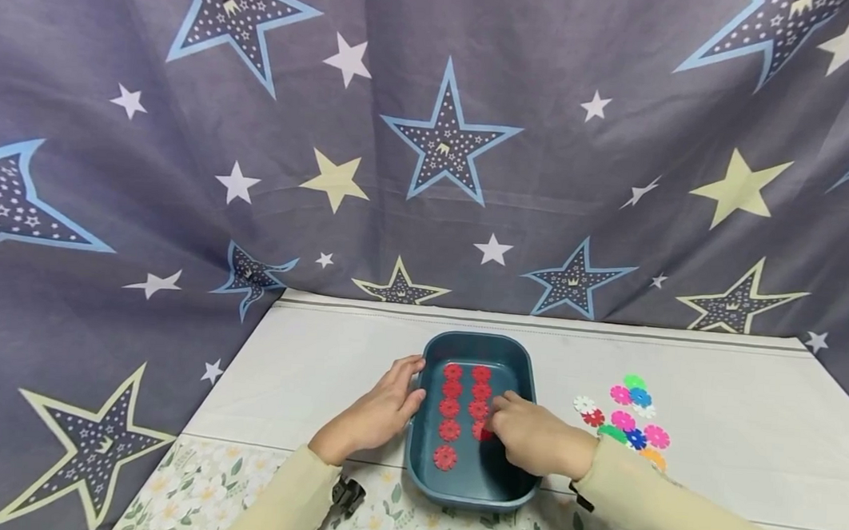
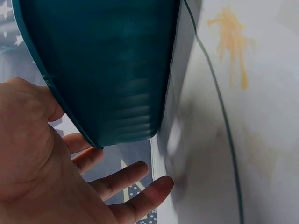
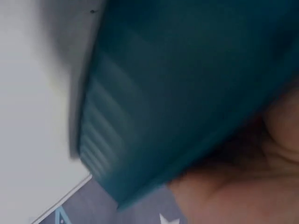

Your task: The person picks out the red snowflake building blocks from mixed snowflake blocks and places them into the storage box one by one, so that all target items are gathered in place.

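A dark teal rectangular tray stands before me, with red plastic snowflake discs lying flat in two columns inside. At the tray's left side, my left hand touches the rim with thumb and fingertips. In the left wrist view, that hand's lower fingers are spread and relaxed beside the tray's outer wall. My right hand reaches over the right rim, its curled fingers at a red snowflake disc low in the right column. The tray wall hides those fingertips in the right wrist view.
Loose snowflake discs in mixed colours, such as a pink one and a green one, lie right of the tray. A white cloth and a flowered cloth cover the table. Behind hangs a grey star-patterned curtain.
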A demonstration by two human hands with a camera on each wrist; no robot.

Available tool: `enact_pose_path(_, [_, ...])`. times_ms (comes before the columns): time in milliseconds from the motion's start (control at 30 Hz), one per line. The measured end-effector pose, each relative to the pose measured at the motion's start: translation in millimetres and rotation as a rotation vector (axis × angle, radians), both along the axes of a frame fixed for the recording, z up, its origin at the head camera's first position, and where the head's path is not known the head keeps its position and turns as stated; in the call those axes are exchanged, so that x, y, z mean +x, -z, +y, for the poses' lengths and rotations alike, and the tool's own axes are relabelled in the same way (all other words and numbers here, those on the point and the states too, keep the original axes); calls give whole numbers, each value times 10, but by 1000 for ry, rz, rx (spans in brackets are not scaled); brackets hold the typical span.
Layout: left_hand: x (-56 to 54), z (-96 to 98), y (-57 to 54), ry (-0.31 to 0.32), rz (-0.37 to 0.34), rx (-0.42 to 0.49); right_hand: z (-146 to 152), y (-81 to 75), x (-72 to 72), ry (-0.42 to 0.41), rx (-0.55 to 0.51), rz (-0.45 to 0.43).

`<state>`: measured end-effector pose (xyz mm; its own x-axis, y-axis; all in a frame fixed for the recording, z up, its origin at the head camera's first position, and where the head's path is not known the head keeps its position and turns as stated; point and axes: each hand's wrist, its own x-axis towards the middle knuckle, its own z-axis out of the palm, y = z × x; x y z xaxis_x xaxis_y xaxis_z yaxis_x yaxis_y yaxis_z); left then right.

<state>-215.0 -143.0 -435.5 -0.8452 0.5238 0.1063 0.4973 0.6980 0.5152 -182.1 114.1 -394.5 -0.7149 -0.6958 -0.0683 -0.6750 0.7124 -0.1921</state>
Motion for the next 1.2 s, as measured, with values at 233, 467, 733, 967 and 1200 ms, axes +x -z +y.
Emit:
enact_pose_path(233, [0,-3,5,2,-5,8,299,-181,-63,17,-310,209])
enact_pose_path(467, [12,1,4,1,-23,10,818,-78,-149,247,-269,186])
enact_pose_path(733, [8,-3,7,-1,-17,9,1245,231,-207,445,-126,53])
enact_pose_path(967, [4,-9,5,1,-19,14,1275,352,-296,461,-187,35])
enact_pose_path(1200, [13,0,4,-5,-26,13,1240,392,-328,394,-249,9])
